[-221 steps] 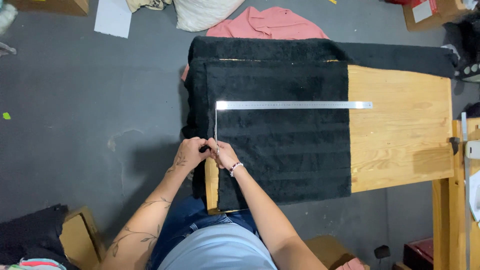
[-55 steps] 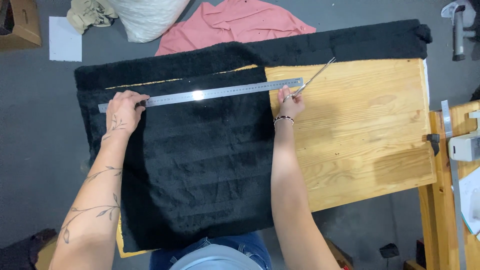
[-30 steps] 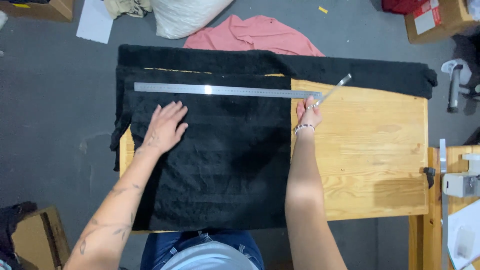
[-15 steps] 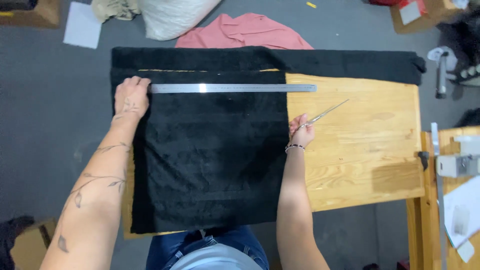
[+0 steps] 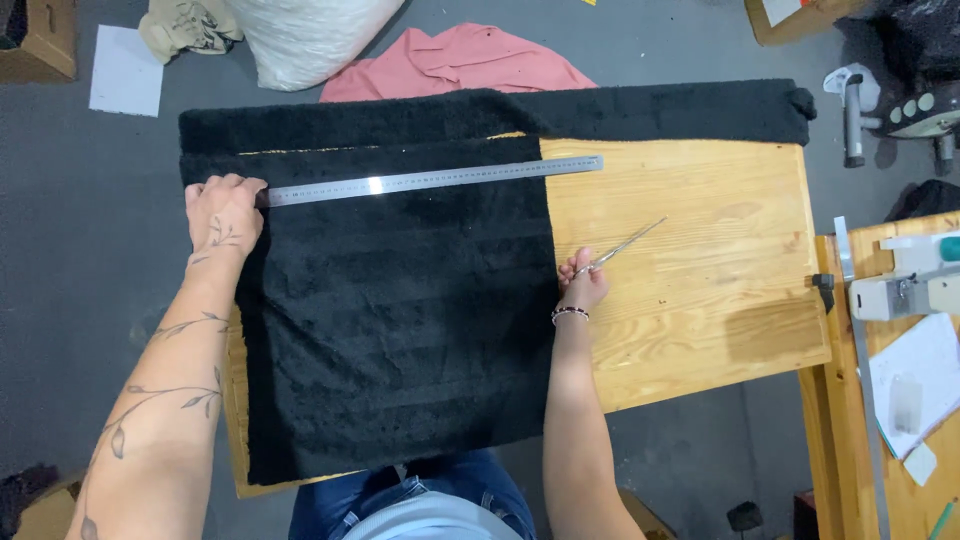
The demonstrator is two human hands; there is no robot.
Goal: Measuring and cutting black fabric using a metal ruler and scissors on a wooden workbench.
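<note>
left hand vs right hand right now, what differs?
The left hand lies flat, palm down, on the black fabric at the left end of the metal ruler; the right hand is closed around scissors. The left hand sits at the fabric's far left corner; the right hand rests at the fabric's right edge, over the wooden table. The right wrist wears a bracelet; the left arm shows a vine tattoo. Both rest at table level.

Bare wooden table (image 5: pixel 700 300) at centre right offers open passage; black cloth (image 5: pixel 400 320) and steel ruler (image 5: pixel 430 180) occupy the left, scissors (image 5: pixel 625 245) cross mid-frame.
</note>
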